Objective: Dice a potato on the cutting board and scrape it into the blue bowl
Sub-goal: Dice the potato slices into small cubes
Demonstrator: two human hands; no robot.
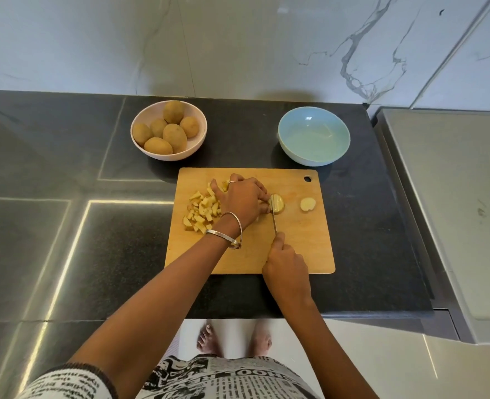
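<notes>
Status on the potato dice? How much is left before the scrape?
Done: a pile of diced pieces lies on the cutting board. In hand: the left hand holds the remaining potato chunk while the right hand works the knife at it. Left: that chunk, an end slice, then the scrape; the blue bowl looks empty.

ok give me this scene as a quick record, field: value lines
board: wooden, on dark counter
left hand: holds potato piece on board
right hand: grips knife, blade at the potato piece
dice: pile on board's left part
end slice: lies apart, right of the knife
blue bowl: beyond the board, no potato in it
pink bowl: six whole potatoes
stage: dicing unfinished, nothing scraped yet
</notes>
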